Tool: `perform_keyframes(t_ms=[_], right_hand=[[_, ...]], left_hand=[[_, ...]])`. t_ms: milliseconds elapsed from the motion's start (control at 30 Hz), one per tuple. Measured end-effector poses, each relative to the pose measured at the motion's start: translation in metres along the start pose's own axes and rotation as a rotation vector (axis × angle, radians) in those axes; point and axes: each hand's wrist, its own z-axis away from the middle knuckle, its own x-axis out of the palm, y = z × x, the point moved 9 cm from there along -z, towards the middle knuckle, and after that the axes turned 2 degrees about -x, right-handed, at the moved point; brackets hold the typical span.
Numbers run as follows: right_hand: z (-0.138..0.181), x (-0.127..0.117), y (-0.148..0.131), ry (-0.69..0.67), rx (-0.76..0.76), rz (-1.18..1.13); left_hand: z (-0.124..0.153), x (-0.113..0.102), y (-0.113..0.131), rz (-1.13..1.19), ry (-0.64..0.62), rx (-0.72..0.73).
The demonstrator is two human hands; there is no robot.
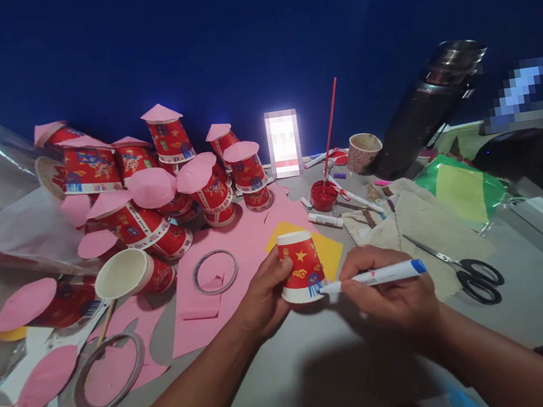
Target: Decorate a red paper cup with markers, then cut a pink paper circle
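Note:
My left hand is wrapped round the left side of a red paper cup, held upside down above the table. The cup carries gold stars and swirls, and a blue arched drawing sits near its white rim. In my right hand is a white marker with a blue end. Its tip touches or nearly touches the cup beside the blue drawing. Behind the cup lies a yellow paper sheet.
Several red cups with pink paper cone tops are stacked at the left. Pink paper and tape rolls lie nearby. At the right are scissors, a cloth, a black flask and a red pot with a stick.

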Motion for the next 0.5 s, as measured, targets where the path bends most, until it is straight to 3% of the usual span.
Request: perform_keyframes(t_ms=[400, 500], right_hand=[[-0.0013, -0.0033, -0.001, 0.017, 0.01, 0.003], [-0.0013, 0.004, 0.0003, -0.06, 0.023, 0.003]], left_hand=[[0.001, 0.0021, -0.0003, -0.016, -0.018, 0.001], [0.0015, 0.0007, -0.0004, -0.029, 0.0, -0.001]])
